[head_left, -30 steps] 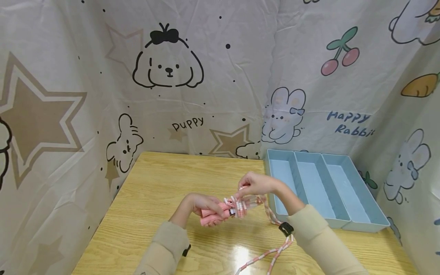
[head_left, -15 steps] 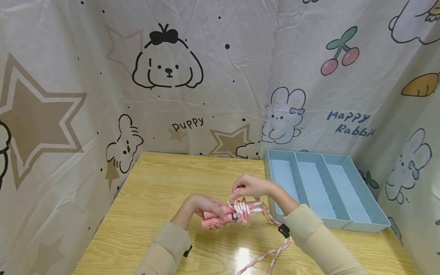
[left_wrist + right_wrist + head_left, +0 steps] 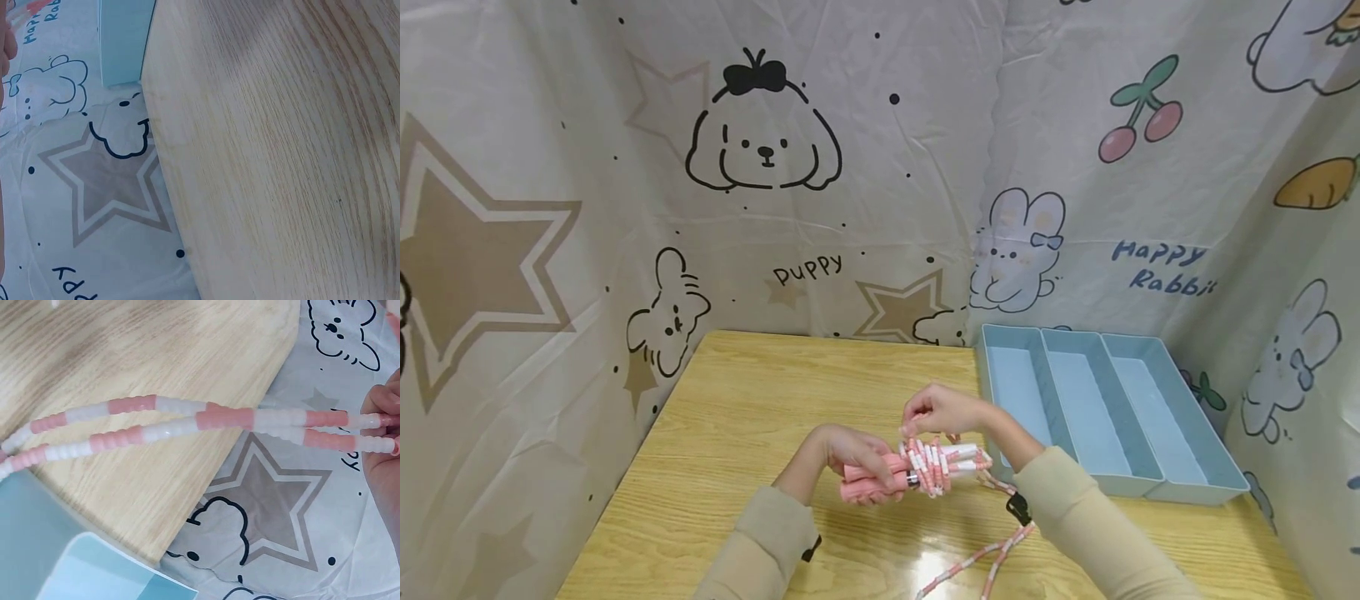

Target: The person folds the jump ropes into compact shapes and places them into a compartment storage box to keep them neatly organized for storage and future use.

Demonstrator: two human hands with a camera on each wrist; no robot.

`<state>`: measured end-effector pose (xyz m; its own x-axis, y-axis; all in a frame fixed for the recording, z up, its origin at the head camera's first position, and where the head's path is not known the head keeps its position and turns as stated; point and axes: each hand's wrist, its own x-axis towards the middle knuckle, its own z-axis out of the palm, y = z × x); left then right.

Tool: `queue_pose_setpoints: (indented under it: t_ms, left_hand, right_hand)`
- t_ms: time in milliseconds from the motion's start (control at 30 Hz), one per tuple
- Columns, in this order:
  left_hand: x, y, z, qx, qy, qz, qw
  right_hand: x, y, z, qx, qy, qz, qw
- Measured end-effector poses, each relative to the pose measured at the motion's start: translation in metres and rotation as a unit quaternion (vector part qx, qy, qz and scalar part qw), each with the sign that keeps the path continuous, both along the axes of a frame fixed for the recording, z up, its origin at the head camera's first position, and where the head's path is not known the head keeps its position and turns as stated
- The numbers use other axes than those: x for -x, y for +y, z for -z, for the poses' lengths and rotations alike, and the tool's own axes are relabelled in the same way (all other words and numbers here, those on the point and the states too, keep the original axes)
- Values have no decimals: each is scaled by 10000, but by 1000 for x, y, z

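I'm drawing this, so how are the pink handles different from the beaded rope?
The pink handles are thick and straight; the beaded rope is thinner, with bends and loops. The pink handles are mostly one colour; the beaded rope alternates pink and white. Both have pink.

"Puppy", "Happy Rabbit", on printed cloth

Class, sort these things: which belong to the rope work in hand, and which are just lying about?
In the job:
left hand, gripping pink handles
right hand, pinching beaded rope looped around them

Apparently just there:
blue tray, in neither hand
wooden table
printed cloth
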<state>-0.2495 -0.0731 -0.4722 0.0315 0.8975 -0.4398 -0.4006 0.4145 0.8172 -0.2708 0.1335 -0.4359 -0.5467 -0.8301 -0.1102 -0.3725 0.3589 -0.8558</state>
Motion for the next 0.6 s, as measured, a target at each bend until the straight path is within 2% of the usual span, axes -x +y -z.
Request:
queue_pose_setpoints:
  t_ms: [200, 433, 533, 600]
  left_hand:
    - [1, 1, -2, -190, -122, 239, 9995]
    - [0, -1, -8, -428, -150, 167, 9988]
    - [0, -2, -9, -539, -88, 100, 9985]
    - [0, -3, -10, -605, -54, 30, 9982]
  right_hand:
    - [-2, 2, 15, 307, -498, 111, 9982]
    - [-7, 1, 26, 813, -947, 344, 9916]
    - [-12, 0, 24, 1098, -1276, 512, 9844]
    - [-17, -2, 21, 1430, -1622, 574, 9746]
